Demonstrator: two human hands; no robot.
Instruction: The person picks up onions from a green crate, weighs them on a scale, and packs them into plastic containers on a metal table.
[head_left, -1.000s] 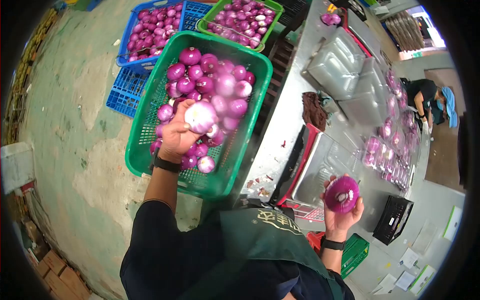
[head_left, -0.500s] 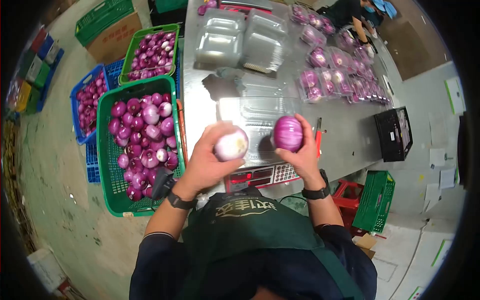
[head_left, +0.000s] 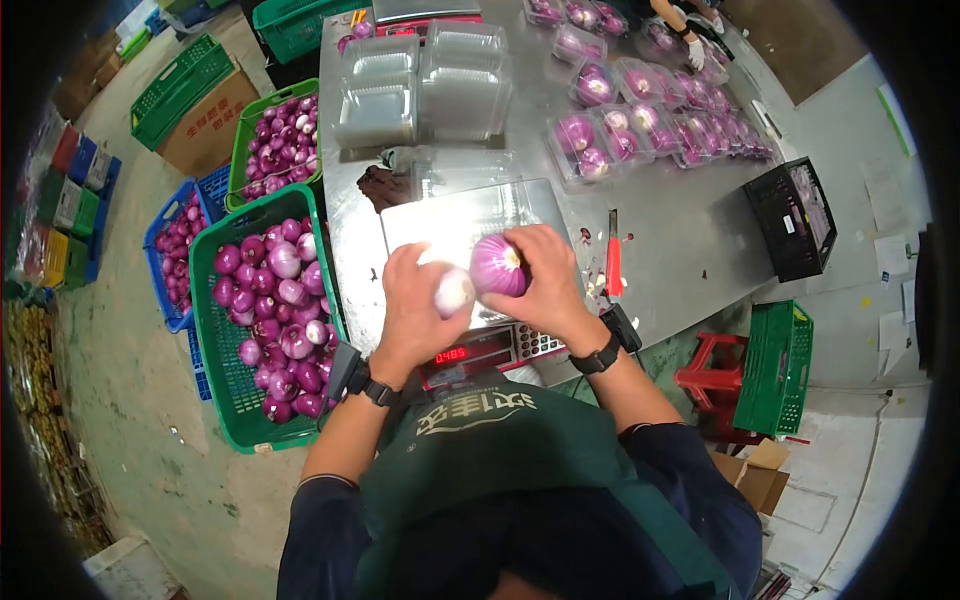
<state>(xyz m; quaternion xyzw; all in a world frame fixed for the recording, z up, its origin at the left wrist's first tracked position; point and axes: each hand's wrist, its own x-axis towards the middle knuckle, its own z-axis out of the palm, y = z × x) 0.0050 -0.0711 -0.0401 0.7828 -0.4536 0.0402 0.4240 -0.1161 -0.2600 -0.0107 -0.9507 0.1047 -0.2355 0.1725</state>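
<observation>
Indoors, metal table (head_left: 660, 275), patchy floor (head_left: 140, 450)

Left hand (head_left: 412, 312) and right hand (head_left: 546, 275) sit close together, fingers (head_left: 404, 262) curled, forearms (head_left: 345, 430) angled inward.

Scale (head_left: 530, 205) sits on table (head_left: 665, 275), centre frame; containers (head_left: 465, 95) behind it, upper centre; knife (head_left: 614, 262) right; onions (head_left: 295, 340) in basket (head_left: 201, 330), left.

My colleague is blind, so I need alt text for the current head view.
A person's left hand holds a pale onion and their right hand a purple onion over a scale with a lit display. A green basket of onions stands left of the steel table, where clear containers and packed onions lie beyond the scale.
</observation>
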